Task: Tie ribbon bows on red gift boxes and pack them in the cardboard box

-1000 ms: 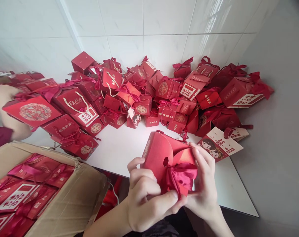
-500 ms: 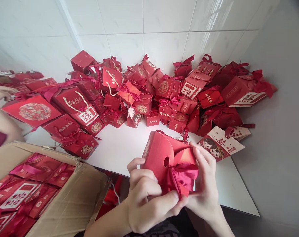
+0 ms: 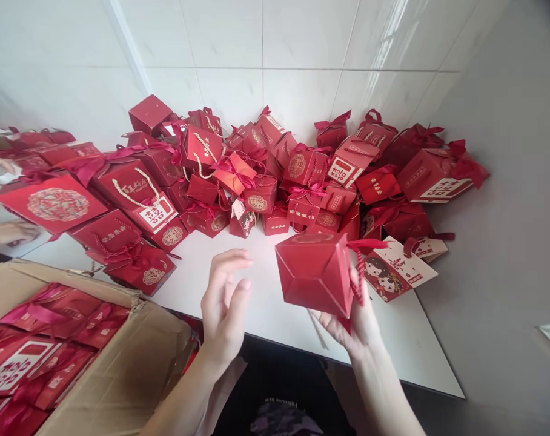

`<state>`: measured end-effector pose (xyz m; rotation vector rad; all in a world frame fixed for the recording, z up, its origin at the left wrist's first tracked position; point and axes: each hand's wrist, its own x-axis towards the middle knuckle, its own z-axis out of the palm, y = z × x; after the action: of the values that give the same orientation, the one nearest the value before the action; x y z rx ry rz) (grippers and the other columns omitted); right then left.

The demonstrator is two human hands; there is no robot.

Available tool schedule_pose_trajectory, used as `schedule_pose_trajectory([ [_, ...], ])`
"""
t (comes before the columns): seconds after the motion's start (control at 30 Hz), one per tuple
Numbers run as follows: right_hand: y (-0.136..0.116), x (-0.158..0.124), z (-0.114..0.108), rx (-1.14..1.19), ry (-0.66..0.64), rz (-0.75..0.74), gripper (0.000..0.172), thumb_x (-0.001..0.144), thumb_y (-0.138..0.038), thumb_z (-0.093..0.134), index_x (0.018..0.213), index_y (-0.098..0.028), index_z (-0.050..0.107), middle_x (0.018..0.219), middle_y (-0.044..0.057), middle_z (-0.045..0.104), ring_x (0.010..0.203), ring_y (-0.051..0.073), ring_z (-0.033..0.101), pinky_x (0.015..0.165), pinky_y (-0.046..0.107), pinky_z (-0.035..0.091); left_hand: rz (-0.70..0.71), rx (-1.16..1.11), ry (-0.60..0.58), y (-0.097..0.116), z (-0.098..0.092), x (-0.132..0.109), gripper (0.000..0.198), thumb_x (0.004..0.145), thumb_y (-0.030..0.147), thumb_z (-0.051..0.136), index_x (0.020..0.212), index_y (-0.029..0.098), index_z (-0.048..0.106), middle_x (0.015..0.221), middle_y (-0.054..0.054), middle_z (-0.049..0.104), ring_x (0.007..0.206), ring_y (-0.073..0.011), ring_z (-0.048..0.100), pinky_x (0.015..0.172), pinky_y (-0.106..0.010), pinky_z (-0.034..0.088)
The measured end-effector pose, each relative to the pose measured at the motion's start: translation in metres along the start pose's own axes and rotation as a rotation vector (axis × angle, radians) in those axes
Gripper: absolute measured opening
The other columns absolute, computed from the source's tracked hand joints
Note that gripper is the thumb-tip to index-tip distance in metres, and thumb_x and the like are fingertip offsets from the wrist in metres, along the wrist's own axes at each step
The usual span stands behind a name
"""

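A: Where is the box (image 3: 315,274)?

B: Up in the right hand (image 3: 353,320), over the near edge of the bench (image 3: 257,303), right of the middle. Its folded base faces the camera.

A: How is it held?

B: The fingers curl round its lower right side from beneath, and a red cord hangs by them.

A: And the left hand (image 3: 223,303)?

B: Spread wide and holding nothing, just left of the box and not touching it.

A: What is around?

B: A pile (image 3: 257,175) of red gift boxes along the far wall, a card (image 3: 395,272) lying flat just right of the box, and a carton (image 3: 134,363) of more red boxes at the near left. Another person's hand (image 3: 9,232) shows at the far left edge.
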<state>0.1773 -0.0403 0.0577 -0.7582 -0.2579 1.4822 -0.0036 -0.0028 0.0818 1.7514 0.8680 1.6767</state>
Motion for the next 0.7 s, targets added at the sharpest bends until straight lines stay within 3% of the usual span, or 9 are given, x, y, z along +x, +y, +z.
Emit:
schedule_pose_trajectory([
  [0.07, 0.003, 0.001, 0.002, 0.191, -0.036, 0.227, 0.028, 0.08, -0.041, 0.058, 0.1, -0.022, 0.057, 0.099, 0.003, 0.066, 0.09, 0.019, 0.064, 0.076, 0.034, 0.057, -0.072, 0.054, -0.116, -0.002, -0.003, 0.0, 0.021, 0.088, 0.023, 0.047, 0.105, 0.023, 0.058, 0.116, -0.007, 0.053, 0.116, -0.0226, 0.047, 0.098, -0.038, 0.042],
  [0.13, 0.006, -0.001, 0.004, 0.282, -0.089, 0.356, 0.029, 0.083, -0.038, 0.054, 0.106, -0.02, 0.055, 0.106, 0.005, 0.064, 0.1, 0.018, 0.061, 0.078, 0.031, 0.056, -0.095, 0.092, -0.2, 0.0, -0.003, -0.003, 0.023, 0.088, 0.023, 0.048, 0.109, 0.024, 0.057, 0.12, -0.007, 0.053, 0.118, -0.0225, 0.048, 0.099, -0.038, 0.041],
  [0.23, 0.01, -0.002, 0.005, 0.246, -0.146, 0.395, 0.032, 0.085, -0.039, 0.051, 0.109, -0.019, 0.053, 0.113, 0.008, 0.062, 0.108, 0.017, 0.058, 0.083, 0.028, 0.054, -0.098, 0.105, -0.252, 0.003, 0.001, -0.008, 0.022, 0.087, 0.023, 0.048, 0.108, 0.023, 0.058, 0.119, -0.008, 0.055, 0.115, -0.0227, 0.051, 0.096, -0.037, 0.044],
  [0.3, 0.013, -0.002, 0.003, 0.104, -0.166, 0.315, 0.034, 0.085, -0.045, 0.049, 0.106, -0.018, 0.056, 0.11, 0.009, 0.063, 0.104, 0.018, 0.06, 0.084, 0.032, 0.054, -0.093, 0.086, -0.263, 0.003, 0.003, -0.01, 0.022, 0.087, 0.023, 0.048, 0.107, 0.021, 0.057, 0.116, -0.009, 0.056, 0.112, -0.0228, 0.053, 0.094, -0.037, 0.046],
  [0.37, 0.016, 0.0, -0.001, -0.109, -0.186, 0.124, 0.04, 0.085, -0.052, 0.044, 0.099, -0.018, 0.059, 0.102, 0.01, 0.066, 0.095, 0.022, 0.064, 0.077, 0.039, 0.056, -0.092, 0.06, -0.258, 0.0, 0.001, -0.011, 0.023, 0.088, 0.024, 0.048, 0.109, 0.02, 0.056, 0.114, -0.01, 0.058, 0.109, -0.0224, 0.055, 0.093, -0.037, 0.047],
  [0.47, 0.017, 0.002, -0.01, -0.482, -0.168, -0.366, 0.045, 0.082, -0.057, 0.044, 0.1, -0.019, 0.059, 0.095, 0.011, 0.067, 0.082, 0.026, 0.067, 0.066, 0.042, 0.058, -0.108, 0.017, -0.175, -0.01, -0.007, -0.006, 0.028, 0.09, 0.028, 0.043, 0.114, 0.019, 0.054, 0.117, -0.01, 0.057, 0.112, -0.0223, 0.053, 0.097, -0.037, 0.044],
  [0.53, 0.015, 0.002, -0.014, -0.787, -0.089, -0.741, 0.047, 0.076, -0.051, 0.058, 0.111, -0.02, 0.053, 0.103, 0.012, 0.063, 0.091, 0.027, 0.064, 0.073, 0.043, 0.057, -0.103, -0.006, -0.095, -0.015, -0.015, 0.001, 0.032, 0.092, 0.03, 0.036, 0.116, 0.018, 0.055, 0.119, -0.01, 0.057, 0.115, -0.0232, 0.052, 0.1, -0.039, 0.042],
  [0.6, 0.01, 0.001, -0.016, -1.096, 0.008, -1.079, 0.06, 0.067, -0.038, 0.072, 0.12, -0.022, 0.047, 0.116, 0.012, 0.054, 0.107, 0.03, 0.056, 0.085, 0.048, 0.052, -0.044, 0.004, -0.054, -0.016, -0.02, 0.01, 0.035, 0.093, 0.031, 0.033, 0.115, 0.018, 0.057, 0.119, -0.01, 0.057, 0.116, -0.024, 0.051, 0.099, -0.04, 0.042],
  [0.7, 0.003, -0.004, -0.013, -1.376, 0.012, -1.333, 0.068, 0.067, -0.026, 0.073, 0.127, -0.026, 0.042, 0.127, 0.013, 0.041, 0.121, 0.031, 0.044, 0.09, 0.052, 0.047, 0.131, 0.161, -0.111, -0.005, -0.02, 0.02, 0.035, 0.092, 0.029, 0.033, 0.115, 0.018, 0.058, 0.12, -0.01, 0.056, 0.115, -0.0239, 0.051, 0.098, -0.041, 0.043],
])
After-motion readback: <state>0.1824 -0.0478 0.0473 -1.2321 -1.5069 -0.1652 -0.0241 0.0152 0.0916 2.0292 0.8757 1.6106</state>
